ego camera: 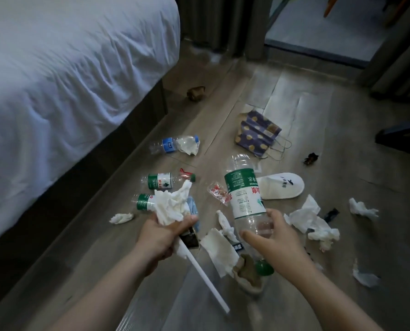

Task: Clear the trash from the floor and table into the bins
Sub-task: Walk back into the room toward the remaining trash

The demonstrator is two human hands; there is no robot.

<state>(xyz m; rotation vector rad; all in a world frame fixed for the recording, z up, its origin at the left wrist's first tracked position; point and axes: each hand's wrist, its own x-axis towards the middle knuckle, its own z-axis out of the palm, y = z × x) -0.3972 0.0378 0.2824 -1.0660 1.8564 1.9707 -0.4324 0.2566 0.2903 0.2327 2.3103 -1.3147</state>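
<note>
My left hand (162, 237) grips a bundle of trash: crumpled white tissue (173, 204), a long white straw (204, 271) slanting down to the right, and a small dark wrapper. My right hand (273, 242) holds a large clear plastic bottle (244, 194) with a green and white label near its neck, base pointing away from me; its green cap (263, 268) shows below my wrist. On the wooden floor lie three smaller bottles (175, 144) (161, 180) (145, 202), scattered white tissues (121, 218) (306, 217) (362, 209), and a clear candy wrapper (219, 194).
A bed with white sheets (63, 75) fills the left side. A purple dotted paper bag (256, 133), a white slipper (280, 188), a brown crumpled wad (195, 93) and small dark scraps (310, 158) lie on the floor. Curtains (223, 22) hang at the back. No bin is in view.
</note>
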